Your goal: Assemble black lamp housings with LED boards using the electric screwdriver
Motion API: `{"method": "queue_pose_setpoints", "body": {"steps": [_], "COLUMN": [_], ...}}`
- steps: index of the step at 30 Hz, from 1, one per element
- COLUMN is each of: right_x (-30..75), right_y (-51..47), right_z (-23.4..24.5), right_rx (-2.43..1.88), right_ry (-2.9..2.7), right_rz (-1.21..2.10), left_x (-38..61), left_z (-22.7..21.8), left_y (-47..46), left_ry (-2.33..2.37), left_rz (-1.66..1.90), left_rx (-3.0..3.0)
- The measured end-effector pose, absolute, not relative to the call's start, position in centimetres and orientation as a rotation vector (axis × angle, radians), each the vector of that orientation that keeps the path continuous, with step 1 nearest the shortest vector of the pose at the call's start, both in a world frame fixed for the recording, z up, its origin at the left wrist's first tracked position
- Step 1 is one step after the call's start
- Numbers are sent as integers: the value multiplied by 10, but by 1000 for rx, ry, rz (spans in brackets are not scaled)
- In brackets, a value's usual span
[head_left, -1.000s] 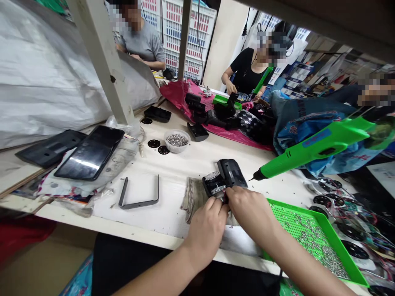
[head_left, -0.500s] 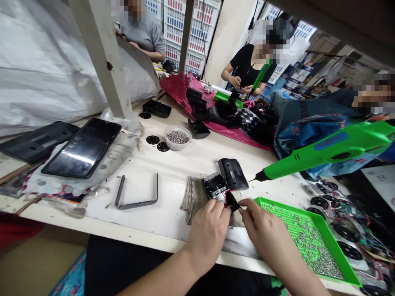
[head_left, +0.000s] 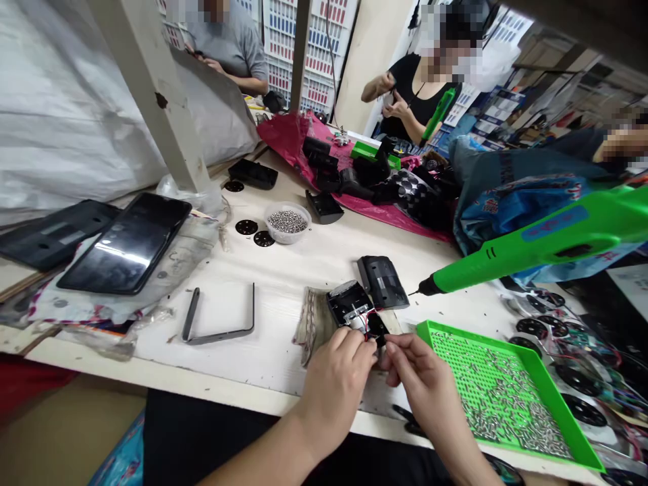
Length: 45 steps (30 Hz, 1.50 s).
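An open black plastic housing [head_left: 349,302] lies on a folded cloth [head_left: 314,324], with a small motor and red wires inside it. My left hand [head_left: 337,371] is closed on its near edge, fingers over the motor end. At the housing's right corner, the fingertips of my right hand [head_left: 418,371] are pinched together; what is between them is too small to make out. Below my right palm shows a dark slim object [head_left: 409,420], partly hidden. A second black shell [head_left: 383,282] rests behind the housing. The tip of a green electric screwdriver [head_left: 511,248] points at it from the right.
A green tray [head_left: 440,337] of screws stands right of my hands, beside wired parts with black discs [head_left: 577,378]. To the left are a U-shaped bracket [head_left: 217,335], a bowl of small metal pieces [head_left: 287,223] and a phone [head_left: 129,243]. Co-workers sit across the table.
My right hand's fingers have curled in closer to the housing's corner. A dark slim object now shows beneath that hand. The left hand stays on the housing; the view has shifted slightly.
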State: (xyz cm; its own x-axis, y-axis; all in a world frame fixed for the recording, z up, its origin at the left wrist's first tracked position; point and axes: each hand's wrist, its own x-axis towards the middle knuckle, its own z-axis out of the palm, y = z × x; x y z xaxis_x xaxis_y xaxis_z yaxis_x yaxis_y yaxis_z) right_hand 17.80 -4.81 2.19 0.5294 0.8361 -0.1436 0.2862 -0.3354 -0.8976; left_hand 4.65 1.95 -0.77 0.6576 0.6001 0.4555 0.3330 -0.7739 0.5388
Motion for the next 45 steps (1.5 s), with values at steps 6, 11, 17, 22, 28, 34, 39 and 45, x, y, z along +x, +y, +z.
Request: {"method": "queue_pose_setpoints", "body": {"steps": [6, 11, 17, 22, 28, 34, 39, 45], "right_x": [196, 189, 202, 224, 240, 257, 234, 181], "right_y": [-45, -45, -40, 4, 31, 31, 1, -43], "right_z": [42, 34, 45, 33, 6, 11, 46, 70], "right_rx": [-2299, -2366, -2077, -2120, -2190, -2208, -2107, -2279], "right_ry": [-1811, -1954, -1844, -1707, -1625, -1383, -1344, -1443], "right_rz": [405, 166, 67, -116, 85, 260, 320, 30], "left_x": [47, 53, 42, 29, 26, 23, 22, 24], "left_z": [-7, -5, -5, -10, -16, -16, -14, -17], "left_y": [21, 23, 13, 4, 7, 10, 8, 7], "left_ry": [693, 704, 707, 750, 844, 905, 884, 805], "left_rz": [866, 918, 1002, 1008, 1115, 1072, 1084, 1177], "left_rx": [2440, 2446, 2468, 2415, 2115, 1690, 1405, 1241]}}
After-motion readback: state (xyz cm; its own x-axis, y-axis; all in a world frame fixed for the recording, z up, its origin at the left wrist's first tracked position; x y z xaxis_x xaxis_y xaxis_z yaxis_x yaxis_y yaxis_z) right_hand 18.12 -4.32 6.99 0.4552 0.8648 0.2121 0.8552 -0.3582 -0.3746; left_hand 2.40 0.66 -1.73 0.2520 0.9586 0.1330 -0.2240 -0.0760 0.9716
